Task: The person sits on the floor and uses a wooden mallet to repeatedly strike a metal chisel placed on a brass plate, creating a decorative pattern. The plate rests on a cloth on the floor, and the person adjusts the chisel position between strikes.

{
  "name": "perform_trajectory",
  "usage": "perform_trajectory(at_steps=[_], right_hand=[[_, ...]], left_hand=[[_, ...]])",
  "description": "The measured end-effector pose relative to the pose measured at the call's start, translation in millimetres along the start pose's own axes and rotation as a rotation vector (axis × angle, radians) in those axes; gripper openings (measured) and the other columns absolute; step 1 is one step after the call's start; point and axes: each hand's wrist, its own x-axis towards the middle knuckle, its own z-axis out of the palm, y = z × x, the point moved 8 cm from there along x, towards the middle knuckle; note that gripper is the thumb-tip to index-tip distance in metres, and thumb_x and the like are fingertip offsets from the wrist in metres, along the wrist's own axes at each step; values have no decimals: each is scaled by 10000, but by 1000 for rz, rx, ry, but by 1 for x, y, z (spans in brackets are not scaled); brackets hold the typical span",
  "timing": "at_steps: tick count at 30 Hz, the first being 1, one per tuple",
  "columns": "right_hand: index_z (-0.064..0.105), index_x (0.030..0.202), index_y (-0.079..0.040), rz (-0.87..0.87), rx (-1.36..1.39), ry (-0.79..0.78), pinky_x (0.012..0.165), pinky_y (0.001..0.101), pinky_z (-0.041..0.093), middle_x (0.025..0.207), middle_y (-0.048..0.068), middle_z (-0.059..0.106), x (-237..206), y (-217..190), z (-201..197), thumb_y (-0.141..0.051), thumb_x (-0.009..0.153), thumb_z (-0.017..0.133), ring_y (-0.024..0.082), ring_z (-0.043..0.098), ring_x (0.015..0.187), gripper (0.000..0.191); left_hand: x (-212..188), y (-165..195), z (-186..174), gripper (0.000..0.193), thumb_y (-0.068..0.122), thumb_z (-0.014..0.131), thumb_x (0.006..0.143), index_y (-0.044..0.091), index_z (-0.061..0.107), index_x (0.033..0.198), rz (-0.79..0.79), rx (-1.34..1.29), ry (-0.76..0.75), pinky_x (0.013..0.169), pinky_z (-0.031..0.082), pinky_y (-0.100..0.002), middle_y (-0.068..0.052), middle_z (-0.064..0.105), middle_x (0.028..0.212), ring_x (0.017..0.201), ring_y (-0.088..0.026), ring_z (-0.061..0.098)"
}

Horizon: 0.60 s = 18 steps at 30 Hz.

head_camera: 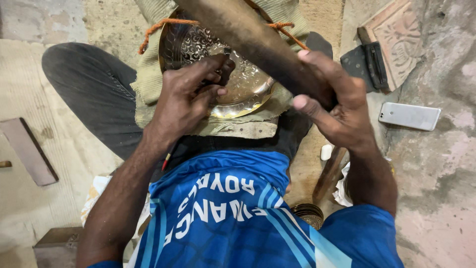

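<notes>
while the left hand (191, 97) pinches a punch on the brass plate (248, 82), the right grip (329, 106) clasps the mallet (248, 37) above it.

A glossy, hammered brass plate (243, 84) is seen on coarse woven cloth (148, 74) tied with frayed orange cord (163, 26); a dark, matt wooden mallet (248, 34) is gripped above it, while a smooth, glossy phone (409, 116) is laid on rough, pitted concrete floor (441, 164)
</notes>
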Motion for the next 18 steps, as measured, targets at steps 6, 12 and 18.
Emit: perform_trajectory(at_steps=[6, 12, 18], right_hand=[[536, 1507, -135, 43, 51, 13, 645, 237, 548, 1055, 111, 754, -4, 3, 2, -340, 1039, 742, 108, 696, 721, 551], [537, 1507, -131, 52, 22, 22, 704, 279, 541, 1035, 128, 730, -12, 6, 3, -296, 1049, 757, 155, 687, 782, 534], [577, 1470, -120, 227, -19, -22, 637, 255, 599, 920, 133, 745, -21, 24, 7, -290, 950, 781, 147, 708, 694, 585]], left_hand=[[-2, -11, 4, 173, 2, 724, 981, -14, 686, 1149, -55, 33, -43, 561, 652, -271, -150, 768, 960, 792, -198, 783], [2, -4, 3, 215, 12, 710, 979, -12, 690, 1192, -15, 20, -52, 588, 659, -307, -151, 760, 986, 831, -202, 762], [2, 6, 0, 262, -21, 701, 930, -1, 678, 1191, 22, 13, -63, 654, 656, -350, -141, 756, 963, 802, -203, 746]])
